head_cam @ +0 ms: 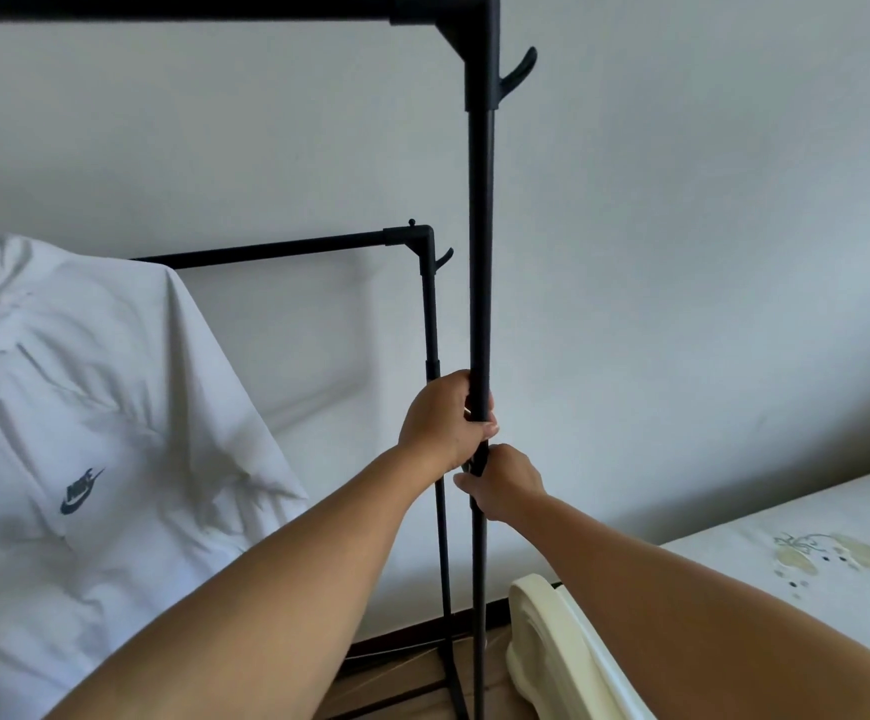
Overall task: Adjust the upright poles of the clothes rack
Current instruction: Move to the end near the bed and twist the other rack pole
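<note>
A black clothes rack stands against the white wall. Its near upright pole (479, 252) runs from a corner joint with a hook (518, 72) down to the floor. My left hand (440, 418) is wrapped around this pole at mid height. Just below it, my right hand (500, 480) grips the same pole where the upper tube meets the thinner lower tube. The far upright pole (432, 324) stands behind, lower, joined to its own top bar (277, 247).
A white shirt (85, 407) with a dark logo hangs over the far bar at the left. A cream plastic piece (542, 641) and a bed with a patterned white sheet (786, 553) are at the right. The rack's base (412, 662) rests on a wooden floor.
</note>
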Demonstrator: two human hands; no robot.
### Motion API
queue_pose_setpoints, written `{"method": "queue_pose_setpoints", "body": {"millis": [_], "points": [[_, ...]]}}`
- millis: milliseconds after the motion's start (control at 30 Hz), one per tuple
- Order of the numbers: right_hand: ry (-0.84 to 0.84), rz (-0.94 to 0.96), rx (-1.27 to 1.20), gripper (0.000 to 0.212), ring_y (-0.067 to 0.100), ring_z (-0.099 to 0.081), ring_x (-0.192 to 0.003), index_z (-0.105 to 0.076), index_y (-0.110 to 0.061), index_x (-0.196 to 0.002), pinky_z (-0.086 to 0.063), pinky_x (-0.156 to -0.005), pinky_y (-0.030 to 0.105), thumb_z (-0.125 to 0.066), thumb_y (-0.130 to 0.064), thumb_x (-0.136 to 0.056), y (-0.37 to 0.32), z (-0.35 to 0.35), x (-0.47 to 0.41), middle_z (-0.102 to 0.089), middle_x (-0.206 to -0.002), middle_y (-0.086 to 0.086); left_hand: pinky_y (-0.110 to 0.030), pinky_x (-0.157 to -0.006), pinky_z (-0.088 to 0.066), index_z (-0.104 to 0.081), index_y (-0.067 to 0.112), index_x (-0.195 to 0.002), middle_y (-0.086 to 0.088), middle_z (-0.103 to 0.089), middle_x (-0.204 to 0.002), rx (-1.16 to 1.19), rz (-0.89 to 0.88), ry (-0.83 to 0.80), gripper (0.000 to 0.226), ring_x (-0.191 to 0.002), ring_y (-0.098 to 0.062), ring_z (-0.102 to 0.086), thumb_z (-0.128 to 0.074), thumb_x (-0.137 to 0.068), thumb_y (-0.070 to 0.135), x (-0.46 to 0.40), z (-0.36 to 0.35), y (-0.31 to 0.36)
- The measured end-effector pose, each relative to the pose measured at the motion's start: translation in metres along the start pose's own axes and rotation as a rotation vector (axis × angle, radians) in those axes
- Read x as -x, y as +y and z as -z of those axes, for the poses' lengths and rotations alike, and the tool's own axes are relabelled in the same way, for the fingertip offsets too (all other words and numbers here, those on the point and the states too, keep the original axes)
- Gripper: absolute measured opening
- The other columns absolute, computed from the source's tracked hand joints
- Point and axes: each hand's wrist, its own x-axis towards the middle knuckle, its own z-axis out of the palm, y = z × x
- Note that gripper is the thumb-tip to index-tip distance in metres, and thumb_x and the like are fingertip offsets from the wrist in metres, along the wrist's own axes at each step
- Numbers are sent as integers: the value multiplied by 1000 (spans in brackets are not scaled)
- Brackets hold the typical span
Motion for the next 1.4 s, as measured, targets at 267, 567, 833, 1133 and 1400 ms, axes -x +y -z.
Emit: {"method": "queue_pose_setpoints", "body": {"millis": [267,567,833,1133,1400], "points": [[1,-8,-3,26,26,-60,-75,-60,-8,-99,-52,-75,34,-59,-31,-86,2,-4,-8,-62,-86,5,-38,-79,-55,-52,29,-71,7,-70,-76,3,-6,-10,28,-76,-15,-68,-72,-71,9,-5,-3,-5],[-11,9,-24,19,26,-59,-73,-53,-13,-87,-51,-71,33,-60,-30,-84,-9,-5,-18,-60,-83,4,-31,-74,-53,-52,28,-71,8,-70,-74,-4,-4,14,27,-74,-12,-67,-72,-70,9,-17,3,-14],[-26,-1,-26,19,26,-58,-71,-52,-13,-84,-47,-67,30,-59,-30,-82,-3,-2,-20,-61,-82,4,-28,-72,-52,-52,29,-73,11,-68,-72,-13,-22,14,27,-73,-8,-66,-71,-72,10,-21,-5,-15],[-28,-45,-74,20,26,-60,-73,-52,-11,-86,-56,-77,37,-63,-27,-81,-10,-5,-23,-59,-82,5,-30,-74,-51,-51,28,-78,12,-67,-76,-40,-30,-5,24,-76,-9,-65,-70,-75,13,-21,-5,-19],[-16,-62,-181,21,29,-62,-72,-59,-5,-97,-59,-80,45,-58,-13,-78,-8,-7,-21,-61,-82,8,-32,-77,-51,-52,25,-84,11,-68,-81,-45,-14,-25,19,-79,-11,-65,-67,-79,15,-17,-7,-18]]}}
